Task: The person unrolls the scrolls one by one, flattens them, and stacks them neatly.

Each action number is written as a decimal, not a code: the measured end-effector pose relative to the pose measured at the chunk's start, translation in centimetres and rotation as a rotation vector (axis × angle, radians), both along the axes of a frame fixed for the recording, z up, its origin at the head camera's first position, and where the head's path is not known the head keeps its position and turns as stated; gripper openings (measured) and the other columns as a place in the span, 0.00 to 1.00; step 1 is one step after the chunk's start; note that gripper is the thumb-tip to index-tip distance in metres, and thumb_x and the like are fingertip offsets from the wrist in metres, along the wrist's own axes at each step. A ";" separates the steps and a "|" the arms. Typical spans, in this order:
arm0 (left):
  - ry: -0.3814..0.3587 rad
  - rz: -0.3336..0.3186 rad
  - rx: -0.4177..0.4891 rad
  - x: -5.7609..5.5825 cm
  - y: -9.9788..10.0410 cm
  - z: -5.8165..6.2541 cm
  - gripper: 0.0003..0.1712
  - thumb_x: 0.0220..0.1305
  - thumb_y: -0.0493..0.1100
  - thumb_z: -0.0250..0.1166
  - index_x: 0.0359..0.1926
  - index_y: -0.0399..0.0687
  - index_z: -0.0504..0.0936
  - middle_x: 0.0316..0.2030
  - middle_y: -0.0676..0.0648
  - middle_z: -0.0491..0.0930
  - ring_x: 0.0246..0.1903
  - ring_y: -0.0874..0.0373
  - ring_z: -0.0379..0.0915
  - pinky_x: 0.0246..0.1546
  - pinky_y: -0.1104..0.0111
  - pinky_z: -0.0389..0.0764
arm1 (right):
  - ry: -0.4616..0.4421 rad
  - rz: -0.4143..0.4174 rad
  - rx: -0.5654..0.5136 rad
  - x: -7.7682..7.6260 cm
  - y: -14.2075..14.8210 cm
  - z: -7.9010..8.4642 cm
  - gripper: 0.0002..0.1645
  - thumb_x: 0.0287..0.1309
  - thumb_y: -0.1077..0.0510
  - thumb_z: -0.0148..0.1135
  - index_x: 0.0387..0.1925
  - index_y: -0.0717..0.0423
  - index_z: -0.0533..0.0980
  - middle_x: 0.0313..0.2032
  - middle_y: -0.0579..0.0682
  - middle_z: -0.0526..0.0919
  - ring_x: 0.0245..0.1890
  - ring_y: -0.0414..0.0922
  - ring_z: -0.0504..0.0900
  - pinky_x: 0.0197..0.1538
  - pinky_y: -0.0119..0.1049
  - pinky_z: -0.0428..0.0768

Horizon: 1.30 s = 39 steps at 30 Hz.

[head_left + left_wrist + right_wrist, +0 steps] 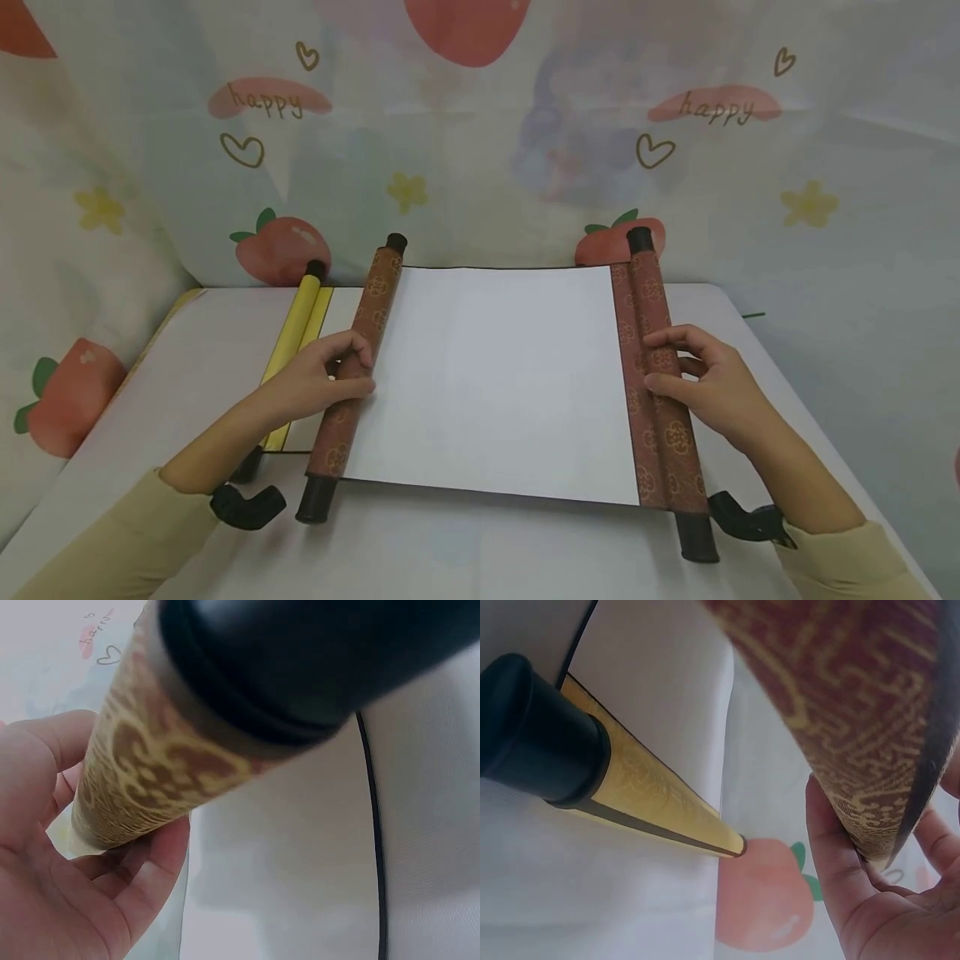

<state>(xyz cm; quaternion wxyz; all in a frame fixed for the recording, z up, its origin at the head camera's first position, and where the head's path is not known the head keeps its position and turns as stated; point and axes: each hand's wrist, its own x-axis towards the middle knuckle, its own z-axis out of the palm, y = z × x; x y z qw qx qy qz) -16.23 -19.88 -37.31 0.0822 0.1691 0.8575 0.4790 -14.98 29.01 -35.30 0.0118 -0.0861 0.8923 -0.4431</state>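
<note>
A hanging scroll (495, 375) with brown flower-patterned rollers and black end caps is spread out, its white sheet facing up. My left hand (322, 375) grips the left roller (142, 765), thumb and fingers round its middle. On the other side my right hand (708, 379) holds the right roller (862, 712) between thumb and fingers. This scroll appears lifted above a second scroll with yellow rollers (292, 342), most of which it hides in the head view. Another yellow roller (652, 780) with a black cap lies on the table in the right wrist view.
Both scrolls are over a white table (450, 542). Behind it hangs a pale cloth (480, 150) printed with peaches, hearts and the word "happy". Black curved pieces (247, 507) sit at both wrists.
</note>
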 end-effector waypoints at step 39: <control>0.124 0.075 -0.207 0.0 -0.8 -0.8 0.15 0.57 0.35 0.68 0.40 0.52 0.72 0.38 0.48 0.74 0.32 0.54 0.68 0.29 0.65 0.72 | 0.003 0.004 0.021 0.1 -0.2 0.4 0.25 0.63 0.57 0.65 0.60 0.54 0.70 0.61 0.55 0.69 0.58 0.59 0.75 0.39 0.37 0.83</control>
